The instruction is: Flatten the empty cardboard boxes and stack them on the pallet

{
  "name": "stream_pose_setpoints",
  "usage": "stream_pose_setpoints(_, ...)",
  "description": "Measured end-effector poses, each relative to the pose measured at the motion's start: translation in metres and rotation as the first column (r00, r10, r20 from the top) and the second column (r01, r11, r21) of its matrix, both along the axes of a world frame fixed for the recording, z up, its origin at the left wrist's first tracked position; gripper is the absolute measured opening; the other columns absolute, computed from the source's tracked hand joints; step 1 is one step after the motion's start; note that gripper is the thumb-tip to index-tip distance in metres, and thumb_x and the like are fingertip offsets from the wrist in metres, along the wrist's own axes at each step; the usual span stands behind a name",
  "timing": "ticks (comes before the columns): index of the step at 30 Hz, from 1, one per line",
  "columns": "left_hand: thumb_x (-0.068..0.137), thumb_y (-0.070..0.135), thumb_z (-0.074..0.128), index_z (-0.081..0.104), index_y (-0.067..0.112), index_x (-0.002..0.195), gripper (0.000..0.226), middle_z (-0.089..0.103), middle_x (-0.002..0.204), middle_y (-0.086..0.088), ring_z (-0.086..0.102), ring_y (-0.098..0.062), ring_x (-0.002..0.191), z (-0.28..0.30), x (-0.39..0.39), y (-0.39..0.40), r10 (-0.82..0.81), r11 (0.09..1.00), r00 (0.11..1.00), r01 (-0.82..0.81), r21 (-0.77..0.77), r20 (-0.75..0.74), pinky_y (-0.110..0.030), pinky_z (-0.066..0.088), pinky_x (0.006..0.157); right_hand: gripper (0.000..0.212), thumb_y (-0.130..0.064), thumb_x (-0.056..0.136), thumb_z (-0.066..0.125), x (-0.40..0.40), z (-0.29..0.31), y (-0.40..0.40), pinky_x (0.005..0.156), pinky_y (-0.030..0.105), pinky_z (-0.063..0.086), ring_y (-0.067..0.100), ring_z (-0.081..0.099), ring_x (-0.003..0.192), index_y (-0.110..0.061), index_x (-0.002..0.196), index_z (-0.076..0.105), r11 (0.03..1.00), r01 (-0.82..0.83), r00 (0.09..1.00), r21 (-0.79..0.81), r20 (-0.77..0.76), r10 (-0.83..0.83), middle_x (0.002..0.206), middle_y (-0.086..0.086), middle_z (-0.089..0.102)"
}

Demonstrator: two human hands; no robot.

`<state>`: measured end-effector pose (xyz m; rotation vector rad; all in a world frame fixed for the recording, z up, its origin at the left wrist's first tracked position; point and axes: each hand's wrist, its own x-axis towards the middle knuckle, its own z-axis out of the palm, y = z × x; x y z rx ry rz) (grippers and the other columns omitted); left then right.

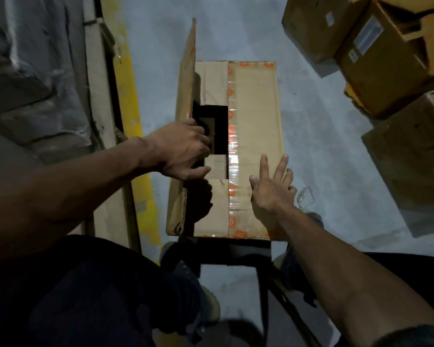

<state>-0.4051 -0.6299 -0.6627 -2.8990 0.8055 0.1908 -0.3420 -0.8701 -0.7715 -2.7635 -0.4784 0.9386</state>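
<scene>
While taped, the box (pixel 254 126) gapes open.

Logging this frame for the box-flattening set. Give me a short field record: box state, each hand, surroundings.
box: cardboard box on the floor, left flap raised, right flap down, dark opening showing
left hand: left hand grips the raised flap's edge at the opening
right hand: right hand flat on the closed flap, fingers spread
surroundings: other boxes at right, yellow floor line at left
</scene>
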Motion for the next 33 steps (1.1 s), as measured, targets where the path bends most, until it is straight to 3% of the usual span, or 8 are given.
stream_pose_setpoints(5,0.081,0.049,0.057,0.071,0.018,0.088,0.035,0.068,0.092,-0.002,0.064,-0.024,0.089,0.017,-0.036,0.033,0.127,0.969,0.992,-0.122,0.214,-0.009,-0.033,0.046,0.078,0.066,-0.046,0.107,0.024,-0.005,0.008,-0.002,0.117,0.062,0.012,0.040,-0.012,0.152,-0.035,0.156,-0.019,1.000,-0.009,1.000,0.010,0.005,0.009,0.156,0.013,-0.041)
stream_pose_setpoints(9,0.092,0.049,0.052,0.051,0.021,0.132,0.049,0.053,0.133,-0.002,0.048,-0.023,0.125,0.005,-0.052,0.042,0.386,0.849,0.899,-0.259,0.462,-0.206,-0.034,0.037,0.102,0.067,-0.044,0.107,0.025,-0.008,0.012,-0.002,0.119,0.062,0.011,0.040,-0.014,0.152,-0.034,0.156,-0.021,1.000,-0.016,1.000,-0.002,0.016,0.016,0.156,0.013,-0.041)
stream_pose_setpoints(14,0.099,0.045,0.040,0.054,0.010,0.128,0.047,0.053,0.129,-0.009,0.049,-0.025,0.118,-0.043,-0.071,0.038,0.754,0.656,0.621,-0.701,0.280,-0.213,-0.036,0.043,0.098,0.065,-0.046,0.108,0.023,-0.005,0.009,-0.001,0.120,0.061,0.009,0.038,-0.016,0.152,-0.035,0.156,-0.019,1.000,-0.003,1.000,-0.021,-0.010,0.003,0.156,0.012,-0.042)
stream_pose_setpoints(19,0.106,0.041,0.032,0.027,-0.004,0.150,0.063,0.022,0.159,-0.021,0.024,-0.033,0.146,-0.096,-0.075,-0.003,0.877,0.195,0.214,-0.977,-0.089,-0.430,-0.042,0.019,0.122,0.064,-0.048,0.107,0.020,-0.004,0.007,0.001,0.120,0.060,0.006,0.037,-0.017,0.152,-0.036,0.156,-0.019,1.000,-0.001,1.000,-0.029,0.002,0.001,0.157,0.010,-0.041)
stream_pose_setpoints(21,0.107,0.041,0.033,0.009,-0.004,0.155,0.070,0.004,0.165,-0.021,0.004,-0.032,0.152,-0.116,-0.076,-0.017,0.870,0.070,0.149,-0.981,-0.182,-0.470,-0.038,0.004,0.123,0.064,-0.049,0.107,0.020,-0.004,0.006,0.001,0.120,0.060,0.005,0.037,-0.017,0.152,-0.037,0.156,-0.018,1.000,0.007,1.000,-0.026,0.006,-0.007,0.158,0.009,-0.040)
stream_pose_setpoints(27,0.105,0.038,0.043,0.021,0.002,0.156,0.066,0.026,0.160,-0.020,0.024,-0.033,0.148,-0.152,-0.065,-0.022,0.796,-0.279,0.042,-0.859,-0.429,-0.603,-0.039,0.021,0.120,0.061,-0.049,0.106,0.016,-0.010,0.003,0.000,0.120,0.057,-0.001,0.034,-0.020,0.152,-0.038,0.156,-0.019,1.000,-0.007,0.998,-0.018,0.056,0.008,0.159,0.008,-0.038)
stream_pose_setpoints(30,0.104,0.045,0.041,0.021,0.011,0.157,0.066,0.037,0.156,-0.015,0.037,-0.037,0.141,-0.157,-0.062,-0.020,0.769,-0.327,-0.002,-0.860,-0.392,-0.639,-0.042,0.033,0.112,0.059,-0.042,0.108,0.018,-0.014,0.002,-0.003,0.123,0.056,-0.004,0.031,-0.024,0.151,-0.030,0.159,-0.010,0.994,-0.111,0.974,-0.021,0.198,0.113,0.163,0.009,-0.029)
stream_pose_setpoints(33,0.104,0.047,0.039,0.028,0.013,0.154,0.061,0.052,0.143,-0.018,0.051,-0.042,0.127,-0.160,-0.058,-0.021,0.818,-0.284,-0.035,-0.892,-0.351,-0.575,-0.045,0.041,0.099,0.052,-0.031,0.107,0.031,-0.012,0.011,0.007,0.125,0.050,0.001,0.024,-0.007,0.155,-0.025,0.157,0.018,0.890,-0.439,0.854,0.128,0.369,0.368,0.168,0.004,-0.002)
